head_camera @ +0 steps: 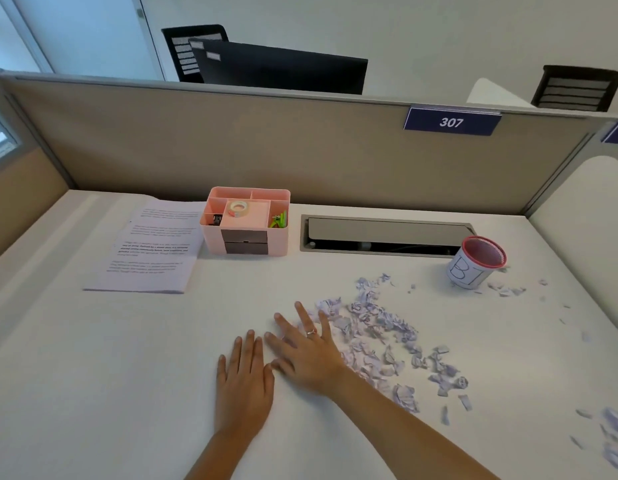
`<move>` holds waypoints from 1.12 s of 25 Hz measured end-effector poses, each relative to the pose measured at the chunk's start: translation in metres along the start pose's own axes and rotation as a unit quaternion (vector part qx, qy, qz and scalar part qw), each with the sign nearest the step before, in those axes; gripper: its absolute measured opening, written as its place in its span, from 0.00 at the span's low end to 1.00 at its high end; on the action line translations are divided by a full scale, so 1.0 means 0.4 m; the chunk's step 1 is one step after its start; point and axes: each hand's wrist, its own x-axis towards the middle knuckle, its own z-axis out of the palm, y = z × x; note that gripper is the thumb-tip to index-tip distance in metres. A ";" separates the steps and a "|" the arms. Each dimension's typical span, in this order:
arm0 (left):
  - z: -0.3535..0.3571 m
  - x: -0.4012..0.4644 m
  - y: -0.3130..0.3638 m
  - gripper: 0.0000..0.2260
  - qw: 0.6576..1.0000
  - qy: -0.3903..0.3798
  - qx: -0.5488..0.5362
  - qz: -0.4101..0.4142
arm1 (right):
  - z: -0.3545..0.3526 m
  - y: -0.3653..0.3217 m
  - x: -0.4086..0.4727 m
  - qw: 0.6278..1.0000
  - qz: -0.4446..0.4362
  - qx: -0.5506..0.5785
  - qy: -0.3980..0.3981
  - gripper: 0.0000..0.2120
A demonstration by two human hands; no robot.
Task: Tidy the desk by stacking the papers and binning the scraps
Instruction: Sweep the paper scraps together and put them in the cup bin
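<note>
Two hands lie flat on the pale tabletop (pixel 93 393) as I watch remotely through the head camera, both released and holding nothing.

At far left, a squared stack of printed papers (pixel 151 247) lies near the partition, its edges aligned, so I judge the stacking finished. The sheets look thin, smooth and white, with blocks of dark text. Touching the stack's right edge stands a pink plastic desk organiser (pixel 245 223), boxy, with open compartments holding a roll of tape (pixel 239 208) and green clips (pixel 279 220), and dark drawers below.

Near centre, the left hand (pixel 243 386) presses palm-down with fingers straight. The right hand (pixel 305 351), wearing a ring, lies spread beside it, angled across, its outer edge against the scraps; I judge this a sweeping pose for herding them together.

The paper scraps (pixel 380 341) are small, torn and crumpled, pale lilac-white, scattered in a loose band to the right, with strays at the far right edge.

Behind them sits a grey cable hatch (pixel 383 233) set into the surface. At its right end stands a small round bin (pixel 477 263), red mesh-rimmed, wrapped in hand-lettered white paper, well apart from both hands, a few scraps at its foot.
</note>
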 end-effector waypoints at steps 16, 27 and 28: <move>0.030 0.004 0.000 0.30 0.999 0.050 0.013 0.009 | -0.018 0.443 0.013 0.973 0.109 0.189 -0.078 0.26; 0.034 0.291 0.243 0.27 0.961 -0.061 -0.266 0.053 | -0.047 0.508 -0.192 0.929 0.196 0.307 0.068 0.23; 0.035 0.317 0.281 0.26 0.950 -0.072 -0.299 0.056 | -0.048 0.534 -0.194 0.918 0.239 0.315 0.040 0.29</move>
